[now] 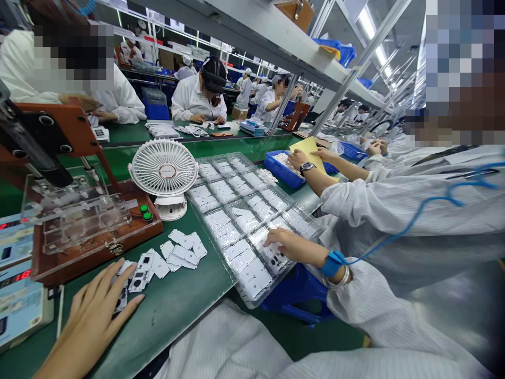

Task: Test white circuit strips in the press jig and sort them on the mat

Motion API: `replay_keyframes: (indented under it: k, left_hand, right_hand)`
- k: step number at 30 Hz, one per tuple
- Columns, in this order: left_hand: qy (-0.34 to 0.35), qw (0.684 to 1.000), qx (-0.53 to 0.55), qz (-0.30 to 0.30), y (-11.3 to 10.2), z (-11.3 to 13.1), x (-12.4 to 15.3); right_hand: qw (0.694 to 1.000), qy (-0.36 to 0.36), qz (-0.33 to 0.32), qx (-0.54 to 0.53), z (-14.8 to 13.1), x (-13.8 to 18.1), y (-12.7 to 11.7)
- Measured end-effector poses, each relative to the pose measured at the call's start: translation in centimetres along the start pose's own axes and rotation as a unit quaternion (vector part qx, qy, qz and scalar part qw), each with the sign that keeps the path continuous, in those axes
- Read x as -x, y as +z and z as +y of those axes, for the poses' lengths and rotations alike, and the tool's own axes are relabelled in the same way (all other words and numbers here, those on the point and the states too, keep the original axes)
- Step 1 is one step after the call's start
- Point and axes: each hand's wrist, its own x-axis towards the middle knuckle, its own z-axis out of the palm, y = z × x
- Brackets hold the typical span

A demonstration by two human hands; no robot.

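Note:
My left hand point(98, 302) lies at the table's left with its fingers stretched out and thumb apart. It rests over small white plates with dark openings point(138, 276), partly hiding them. More thin white plates point(183, 250) lie in a loose, overlapping pile beyond the fingers. My right hand point(284, 245), with a blue wrist strap, reaches over the near right part of a clear compartment tray point(226, 252). Its bent fingers are on a white plate with black openings point(274, 259) in one compartment; the thumb is mostly hidden. Other compartments hold flat white plates.
A white fan point(164, 171) stands behind the loose pile. A brown press fixture point(98, 226) with green buttons is at left, beside blue boxes with red displays point(18, 279). At right, a co-worker's hands hold a yellow sheet point(310, 152) above a blue bin point(286, 171). The tray overhangs the table edge.

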Motion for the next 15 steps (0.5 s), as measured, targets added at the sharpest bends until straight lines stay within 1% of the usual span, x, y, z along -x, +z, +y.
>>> replay_keyframes:
  k: [2, 3, 5, 6, 8, 10, 11, 13, 15]
  left_hand:
    - [0.002, 1.0, 0.005, 0.023, 0.2, -0.3, 0.0]
    - [0.005, 1.0, 0.01, 0.023, 0.2, -0.6, 0.0]
    - [0.006, 1.0, 0.021, 0.011, 0.0, -1.2, 0.2]
    - [0.004, 1.0, 0.03, 0.005, -0.2, -1.4, 0.3]
    - [-0.002, 0.999, 0.047, -0.003, -0.7, -1.5, 0.5]
    - [-0.008, 0.998, 0.055, 0.002, -1.2, -1.0, 0.6]
    - [-0.012, 0.998, 0.053, 0.008, -1.4, -0.6, 0.7]
    - [-0.021, 0.999, 0.043, 0.02, -1.5, 0.0, 1.0]
    - [-0.033, 0.998, 0.028, 0.037, -1.4, 0.5, 1.4]
  right_hand:
    - [1.0, 0.005, 0.001, 0.031, -0.3, 0.0, -0.1]
    - [0.999, 0.002, 0.013, 0.048, -0.8, -0.2, -0.4]
    - [0.995, -0.029, 0.056, 0.071, -2.4, -1.1, -1.4]
    - [0.993, -0.062, 0.079, 0.069, -3.7, -1.9, -1.9]
    - [0.982, -0.157, 0.095, 0.038, -7.1, -4.2, -2.7]
    - [0.964, -0.257, 0.074, 0.005, -11.3, -6.9, -2.6]
    - [0.953, -0.297, 0.061, 0.002, -13.5, -8.3, -2.1]
    - [0.937, -0.345, 0.052, 0.027, -17.6, -10.8, -0.5]
    - [0.93, -0.356, 0.062, 0.067, -20.7, -12.7, 1.4]
